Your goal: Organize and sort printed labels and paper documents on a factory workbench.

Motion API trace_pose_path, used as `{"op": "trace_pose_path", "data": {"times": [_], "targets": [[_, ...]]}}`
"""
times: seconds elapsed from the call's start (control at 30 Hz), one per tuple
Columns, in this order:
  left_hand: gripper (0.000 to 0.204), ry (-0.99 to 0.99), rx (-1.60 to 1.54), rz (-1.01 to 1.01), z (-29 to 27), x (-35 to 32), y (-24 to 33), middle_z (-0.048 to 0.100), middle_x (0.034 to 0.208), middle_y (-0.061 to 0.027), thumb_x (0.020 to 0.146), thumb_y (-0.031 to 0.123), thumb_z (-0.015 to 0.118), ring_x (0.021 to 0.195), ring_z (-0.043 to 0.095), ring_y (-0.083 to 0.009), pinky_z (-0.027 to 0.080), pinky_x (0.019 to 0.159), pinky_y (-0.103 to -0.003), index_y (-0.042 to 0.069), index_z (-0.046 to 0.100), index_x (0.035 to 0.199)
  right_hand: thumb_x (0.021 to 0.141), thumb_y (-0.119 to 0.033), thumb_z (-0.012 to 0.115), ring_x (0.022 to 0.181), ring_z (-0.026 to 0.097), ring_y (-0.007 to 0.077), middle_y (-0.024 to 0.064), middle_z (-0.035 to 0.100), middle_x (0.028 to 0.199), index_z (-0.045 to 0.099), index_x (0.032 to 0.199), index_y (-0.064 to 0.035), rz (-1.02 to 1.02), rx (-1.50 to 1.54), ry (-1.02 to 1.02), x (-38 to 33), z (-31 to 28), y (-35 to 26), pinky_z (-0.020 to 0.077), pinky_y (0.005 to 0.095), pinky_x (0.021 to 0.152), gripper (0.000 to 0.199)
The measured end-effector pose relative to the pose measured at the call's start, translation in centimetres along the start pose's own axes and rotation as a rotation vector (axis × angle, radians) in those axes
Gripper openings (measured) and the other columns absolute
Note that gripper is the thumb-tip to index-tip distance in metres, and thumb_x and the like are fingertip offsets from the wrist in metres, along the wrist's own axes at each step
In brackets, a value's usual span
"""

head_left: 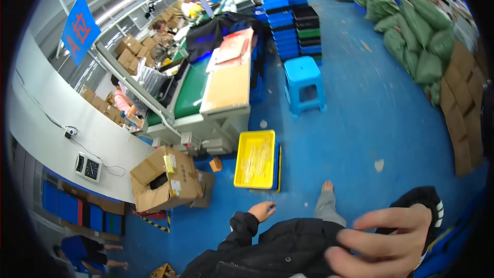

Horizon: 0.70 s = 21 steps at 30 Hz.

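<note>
My left hand point(262, 210) hangs beside the dark jacket point(293, 242), fingers loosely stretched, with nothing visible in it. Large and close at the lower right is my right hand point(386, 242), its fingers apart and nothing seen between them. Nearest to the left hand stands a yellow plastic bin point(239, 175) with clear plastic pieces point(256, 159) in it, stacked on blue and yellow bins. Neither hand touches it. To its left, an opened cardboard box point(180, 175) rests on the floor.
A conveyor table point(188, 95) with cardboard sheets point(229, 85) lies ahead left. Beyond the bin are a blue stool point(303, 74) and tall stacks of crates point(285, 36). Green sacks point(427, 64) line the right side of the blue floor point(355, 123). Several people sit along the benches.
</note>
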<state>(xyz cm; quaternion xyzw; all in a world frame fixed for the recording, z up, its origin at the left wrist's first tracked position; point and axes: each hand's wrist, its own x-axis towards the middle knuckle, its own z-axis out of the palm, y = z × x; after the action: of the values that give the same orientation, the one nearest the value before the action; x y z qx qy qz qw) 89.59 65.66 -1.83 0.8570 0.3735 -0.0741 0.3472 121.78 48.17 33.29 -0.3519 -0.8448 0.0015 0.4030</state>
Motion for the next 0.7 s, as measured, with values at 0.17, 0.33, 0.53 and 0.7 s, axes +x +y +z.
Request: {"op": "trace_pose_path", "data": {"times": [0.17,0.33,0.53,0.7], "targets": [[0.029,0.108,-0.179,-0.233,-8.0,7.3,0.5,0.066,0.103,-0.0105,0.089,0.027,0.054,0.088,0.063,-0.0289,0.050,0.077,-0.035,0.006,0.062,0.108,0.084,-0.017,0.062,0.079,0.058,0.0181,0.0014,0.061,0.092,0.061,0.097,-0.0087,0.092,0.065,-0.192,7.2,-0.1,21.8,0.0462,0.0289,0.073,0.016],[0.029,0.291,-0.260,-0.340,-13.4,14.2,-1.2,0.066,0.104,-0.0102,0.089,0.026,0.054,0.088,0.063,-0.0277,0.050,0.077,-0.033,0.005,0.062,0.108,0.082,-0.020,0.064,0.087,0.060,0.0263,0.0056,0.064,0.101,0.060,0.102,-0.0059,0.618,0.165,-0.355,0.4,14.7,40.5,0.0470,0.0326,0.078,0.025],[0.027,0.475,-0.508,-0.433,-15.9,25.3,-8.8,0.067,0.103,-0.0097,0.090,0.023,0.053,0.088,0.063,-0.0263,0.050,0.078,-0.031,0.004,0.063,0.107,0.087,-0.025,0.059,0.105,0.055,0.0283,0.0081,0.060,0.114,0.059,0.112,-0.0083,0.514,0.335,-0.677,5.3,28.0,57.1,0.0441,0.0350,0.089,0.030],[0.025,0.586,-0.673,-0.477,-24.5,32.0,-11.1,0.067,0.102,-0.0098,0.090,0.019,0.053,0.088,0.063,-0.0247,0.049,0.079,-0.030,0.002,0.063,0.106,0.085,-0.027,0.061,0.111,0.052,0.0314,0.0131,0.056,0.119,0.057,0.113,-0.0046,0.334,0.274,-0.818,15.9,35.4,69.6,0.0420,0.0364,0.094,0.036]]}}
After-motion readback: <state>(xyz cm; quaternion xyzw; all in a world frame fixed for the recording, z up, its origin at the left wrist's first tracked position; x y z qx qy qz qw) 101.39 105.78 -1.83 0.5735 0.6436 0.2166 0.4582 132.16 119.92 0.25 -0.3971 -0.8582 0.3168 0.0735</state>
